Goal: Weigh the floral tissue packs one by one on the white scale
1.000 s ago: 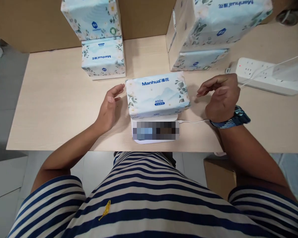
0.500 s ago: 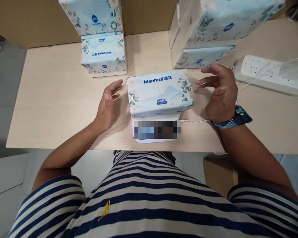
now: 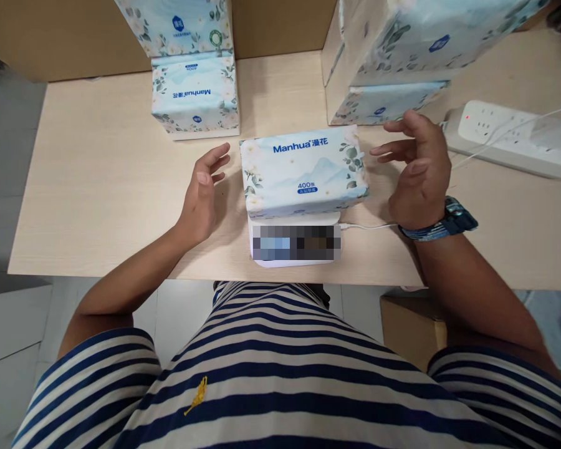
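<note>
A pale blue pack of tissues (image 3: 303, 168) with printed flowers rests on a white device (image 3: 292, 262), which looks like a small scale. The device's front panel is blurred out, and a white cable runs from its right side. My left hand (image 3: 202, 196) is open just left of the pack, fingers curved toward it without touching. To the right of the pack, my right hand (image 3: 418, 171) is open too, fingers apart, with a small gap between fingertips and pack. Neither hand holds anything. The pack hides most of the device's top.
Tissue packs are stacked at the back left (image 3: 195, 93) and back right (image 3: 393, 100) of the wooden table (image 3: 93, 187). A white power strip (image 3: 509, 134) with cables lies at the right. Cardboard (image 3: 280, 28) stands behind, and a cardboard box (image 3: 411, 330) sits below the table edge.
The view has shifted slightly. Both hands stay apart on either side of the tissue pack, which remains on the white device.
</note>
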`<state>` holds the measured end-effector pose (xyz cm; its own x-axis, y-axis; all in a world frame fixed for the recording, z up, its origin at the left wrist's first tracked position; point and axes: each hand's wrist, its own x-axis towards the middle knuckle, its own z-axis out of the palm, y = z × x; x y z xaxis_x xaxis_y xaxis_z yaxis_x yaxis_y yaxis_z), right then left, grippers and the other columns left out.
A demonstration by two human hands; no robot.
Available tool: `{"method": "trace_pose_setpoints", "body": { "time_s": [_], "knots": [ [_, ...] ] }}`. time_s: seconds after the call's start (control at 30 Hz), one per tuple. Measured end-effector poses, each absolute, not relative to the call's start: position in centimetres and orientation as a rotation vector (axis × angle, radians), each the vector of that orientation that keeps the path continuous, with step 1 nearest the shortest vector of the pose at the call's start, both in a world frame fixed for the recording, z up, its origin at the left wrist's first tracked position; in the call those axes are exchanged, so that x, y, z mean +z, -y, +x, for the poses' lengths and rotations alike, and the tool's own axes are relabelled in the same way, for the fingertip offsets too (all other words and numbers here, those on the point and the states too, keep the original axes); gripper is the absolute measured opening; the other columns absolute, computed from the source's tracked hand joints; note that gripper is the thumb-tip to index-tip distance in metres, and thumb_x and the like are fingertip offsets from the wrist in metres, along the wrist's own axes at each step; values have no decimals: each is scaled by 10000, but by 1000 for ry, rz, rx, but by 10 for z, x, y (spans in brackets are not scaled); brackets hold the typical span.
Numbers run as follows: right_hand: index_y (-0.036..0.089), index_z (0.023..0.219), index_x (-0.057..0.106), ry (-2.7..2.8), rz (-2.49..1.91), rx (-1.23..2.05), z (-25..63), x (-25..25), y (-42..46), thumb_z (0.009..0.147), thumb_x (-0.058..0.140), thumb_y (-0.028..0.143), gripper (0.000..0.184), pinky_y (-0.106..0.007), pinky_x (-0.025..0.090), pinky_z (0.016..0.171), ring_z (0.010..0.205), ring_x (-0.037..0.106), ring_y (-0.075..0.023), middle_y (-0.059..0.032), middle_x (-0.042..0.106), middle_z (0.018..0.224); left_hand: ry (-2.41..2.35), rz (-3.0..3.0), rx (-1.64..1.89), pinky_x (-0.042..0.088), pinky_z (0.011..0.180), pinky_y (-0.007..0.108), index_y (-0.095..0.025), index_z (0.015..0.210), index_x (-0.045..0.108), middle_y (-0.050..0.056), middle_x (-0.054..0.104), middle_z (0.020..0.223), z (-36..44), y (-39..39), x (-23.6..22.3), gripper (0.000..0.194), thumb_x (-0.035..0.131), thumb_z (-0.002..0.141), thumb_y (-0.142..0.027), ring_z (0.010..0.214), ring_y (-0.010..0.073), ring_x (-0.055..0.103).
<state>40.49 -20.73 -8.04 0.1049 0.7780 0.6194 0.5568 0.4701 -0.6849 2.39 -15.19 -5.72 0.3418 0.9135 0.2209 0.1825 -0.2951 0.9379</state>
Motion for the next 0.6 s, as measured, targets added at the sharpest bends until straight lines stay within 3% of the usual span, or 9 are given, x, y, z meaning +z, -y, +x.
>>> {"method": "trace_pose_setpoints", "body": {
  "time_s": [0.33,0.6],
  "knots": [
    [395,1623,536,1584,-1214,192,408,-84,204,1047,367,788,717,-444,651,855,1035,801,-255,-135,703,1456,-1010,1693,1032,431,1284,630,-433,1490,552,27,545,1694,26,155,-54,866,249,905,-995,1604,379,481],
    [439,1641,495,1476,-1207,92,414,-77,200,1027,312,837,754,-478,665,883,1238,747,-309,-111,625,1555,-954,1728,1158,421,1268,634,-489,1547,417,-22,440,1741,16,138,-65,816,302,912,-989,1631,390,409]
  ]
}}
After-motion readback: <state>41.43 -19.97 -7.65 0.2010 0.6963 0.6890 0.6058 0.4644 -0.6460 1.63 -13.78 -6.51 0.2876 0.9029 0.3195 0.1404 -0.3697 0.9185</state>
